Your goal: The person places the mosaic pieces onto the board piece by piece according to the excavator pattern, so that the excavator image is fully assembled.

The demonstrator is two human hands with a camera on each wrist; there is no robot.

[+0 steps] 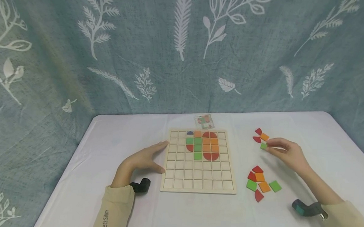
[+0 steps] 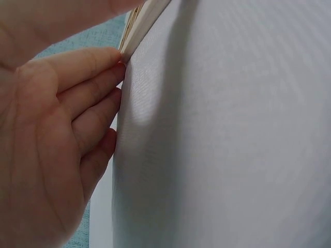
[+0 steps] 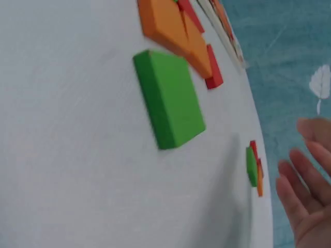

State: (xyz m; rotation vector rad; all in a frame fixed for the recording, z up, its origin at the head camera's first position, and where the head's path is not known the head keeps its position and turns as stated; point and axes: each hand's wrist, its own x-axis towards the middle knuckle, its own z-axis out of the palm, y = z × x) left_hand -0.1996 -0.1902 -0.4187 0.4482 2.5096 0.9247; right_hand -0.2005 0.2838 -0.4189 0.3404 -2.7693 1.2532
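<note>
A pale wooden grid board (image 1: pixel 179 184) lies on the table, with blue, green, orange and red tiles filling some of its upper cells. My left hand (image 1: pixel 143 157) rests at the board's left edge, fingers and thumb spread apart. In the left wrist view, the fingertips of the left hand (image 2: pixel 57 124) meet the table beside the board's edge (image 2: pixel 145 26). Over the far right pieces is my right hand (image 1: pixel 290 153), its fingertips overlapping a small green tile (image 1: pixel 263 146) in the head view. The right wrist view shows a gap between the right hand (image 3: pixel 310 191) and that green tile (image 3: pixel 252 166).
Beside the green tile lie red quarter-rounds (image 1: pixel 257 139) and an orange square (image 1: pixel 264 137). Nearer me sits a loose group of red, orange and green pieces (image 1: pixel 260 177). A small transparent patterned card (image 1: pixel 204 121) lies behind the board. A leaf-patterned curtain (image 1: pixel 160 58) hangs behind the table.
</note>
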